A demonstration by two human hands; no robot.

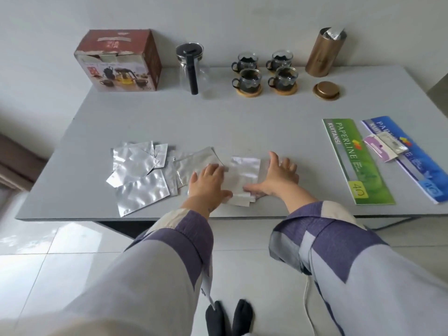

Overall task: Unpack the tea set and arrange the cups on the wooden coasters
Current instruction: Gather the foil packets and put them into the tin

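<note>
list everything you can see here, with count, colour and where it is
table: 1, grey, fills the middle
tea set box: 1, red-brown, far left
teapot: 1, clear glass, black lid and handle, right of box
cups: 4, glass with dark holders, far centre
coasters: wooden; 2 show under the front cups
canister: 1, copper, far right
lid: 1, copper, in front of canister
foil pouches: several, silver, near edge
booklets: 2, green and blue, right
left hand, right hand: flat on pouches
</note>
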